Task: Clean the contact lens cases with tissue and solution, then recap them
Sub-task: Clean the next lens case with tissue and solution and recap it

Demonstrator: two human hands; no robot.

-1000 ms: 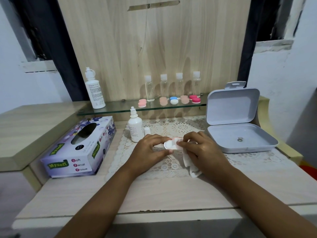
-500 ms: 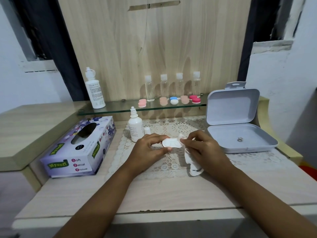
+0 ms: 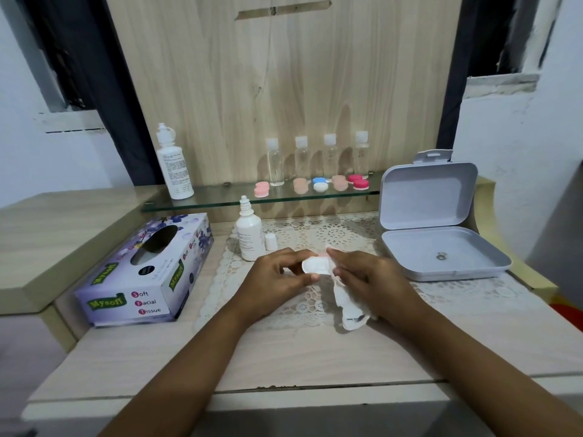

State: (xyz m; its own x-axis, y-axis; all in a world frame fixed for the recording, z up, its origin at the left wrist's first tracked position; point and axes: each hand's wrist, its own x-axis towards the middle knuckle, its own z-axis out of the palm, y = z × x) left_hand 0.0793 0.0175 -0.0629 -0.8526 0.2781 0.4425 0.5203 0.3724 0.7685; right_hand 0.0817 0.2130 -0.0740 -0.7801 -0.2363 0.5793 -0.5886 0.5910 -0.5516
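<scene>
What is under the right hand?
A crumpled white tissue, gripped by the right hand, trails down onto the lace mat. The hand covers the tissue's middle part; its tip shows at the fingertips.

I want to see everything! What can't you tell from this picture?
Head view:
Wells of the white lens case: covered by the left hand, right hand and tissue.
Label of the small bottle: too small to read.
The metal bit in the grey box: too small to name.
</scene>
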